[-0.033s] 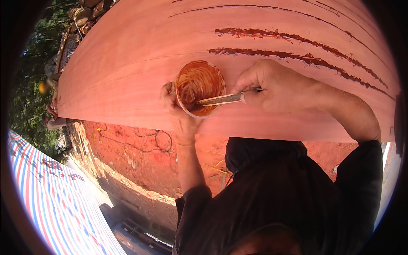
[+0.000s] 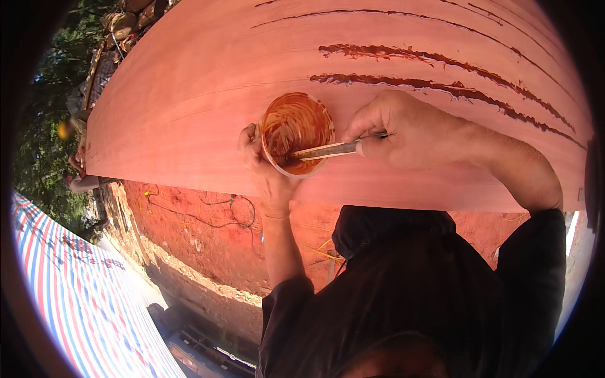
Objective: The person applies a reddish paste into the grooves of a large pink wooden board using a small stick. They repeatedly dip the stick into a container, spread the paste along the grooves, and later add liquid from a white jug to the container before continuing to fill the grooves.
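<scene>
My left hand (image 2: 268, 167) is closed round the near left side of a round plastic tub (image 2: 297, 103), tilted so that its mouth shows. Reddish-brown paste (image 2: 288, 160) smears its inner wall and pools low inside. In my right hand (image 2: 406, 129) a flat, narrow wooden stick (image 2: 331, 150) is pinched between thumb and fingers, its far end dipping into the tub. Part of the stick is hidden by the fingers. Both hands are over a large pinkish board (image 2: 183, 126). Thick dark red paste lines (image 2: 403, 81) run across it beyond my right hand.
Reddish ground (image 2: 189, 220) with a thin dark cable (image 2: 242, 220) lies below the board's near edge. A striped sheet (image 2: 75, 283) spreads at lower left. Piled objects (image 2: 120, 25) and green plants (image 2: 47, 138) stand past the board's left end.
</scene>
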Action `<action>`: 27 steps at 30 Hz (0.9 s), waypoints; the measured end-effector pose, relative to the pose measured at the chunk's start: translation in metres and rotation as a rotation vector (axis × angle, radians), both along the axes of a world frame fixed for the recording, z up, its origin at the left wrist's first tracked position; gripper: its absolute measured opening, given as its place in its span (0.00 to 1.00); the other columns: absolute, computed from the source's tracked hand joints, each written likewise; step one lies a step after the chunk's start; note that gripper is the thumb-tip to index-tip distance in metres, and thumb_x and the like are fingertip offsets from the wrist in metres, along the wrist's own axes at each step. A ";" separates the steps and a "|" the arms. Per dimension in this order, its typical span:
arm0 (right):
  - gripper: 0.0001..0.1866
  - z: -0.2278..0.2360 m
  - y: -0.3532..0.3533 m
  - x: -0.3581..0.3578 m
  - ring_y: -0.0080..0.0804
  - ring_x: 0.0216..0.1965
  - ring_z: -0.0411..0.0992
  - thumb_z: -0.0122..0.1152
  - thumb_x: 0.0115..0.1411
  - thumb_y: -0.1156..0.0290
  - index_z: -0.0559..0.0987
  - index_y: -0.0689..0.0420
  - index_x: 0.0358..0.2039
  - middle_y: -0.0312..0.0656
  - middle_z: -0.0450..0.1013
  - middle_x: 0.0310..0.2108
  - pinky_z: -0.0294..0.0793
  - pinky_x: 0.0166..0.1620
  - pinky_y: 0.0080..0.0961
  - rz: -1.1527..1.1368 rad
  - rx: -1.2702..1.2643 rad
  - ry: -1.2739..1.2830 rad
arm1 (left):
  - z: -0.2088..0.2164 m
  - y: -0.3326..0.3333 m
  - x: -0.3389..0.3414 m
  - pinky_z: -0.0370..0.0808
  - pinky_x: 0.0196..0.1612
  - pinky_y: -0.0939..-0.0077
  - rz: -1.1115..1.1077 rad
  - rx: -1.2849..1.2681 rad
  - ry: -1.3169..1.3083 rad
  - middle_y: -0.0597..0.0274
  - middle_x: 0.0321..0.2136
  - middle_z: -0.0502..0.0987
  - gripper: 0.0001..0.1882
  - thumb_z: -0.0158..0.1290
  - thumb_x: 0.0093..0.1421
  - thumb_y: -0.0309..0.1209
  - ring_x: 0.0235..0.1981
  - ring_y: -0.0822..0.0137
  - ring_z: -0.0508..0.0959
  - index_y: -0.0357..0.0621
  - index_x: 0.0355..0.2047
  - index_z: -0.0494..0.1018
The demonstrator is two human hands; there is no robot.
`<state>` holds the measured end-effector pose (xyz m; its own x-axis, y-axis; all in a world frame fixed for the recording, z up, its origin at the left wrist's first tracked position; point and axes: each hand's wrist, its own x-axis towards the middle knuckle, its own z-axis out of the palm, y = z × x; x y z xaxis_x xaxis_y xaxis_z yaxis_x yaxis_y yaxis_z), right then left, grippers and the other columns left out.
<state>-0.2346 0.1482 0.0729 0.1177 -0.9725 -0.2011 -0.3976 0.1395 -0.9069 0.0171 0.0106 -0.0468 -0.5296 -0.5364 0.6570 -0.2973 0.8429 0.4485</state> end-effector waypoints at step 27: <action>0.12 -0.031 0.008 -0.113 0.14 0.23 0.62 0.59 0.71 0.67 0.84 0.60 0.47 0.28 0.70 0.23 0.60 0.26 0.17 -0.482 -0.053 -0.233 | -0.003 0.014 0.009 0.76 0.60 0.62 0.120 0.478 0.349 0.45 0.61 0.65 0.57 0.78 0.46 0.34 0.60 0.56 0.73 0.34 0.67 0.51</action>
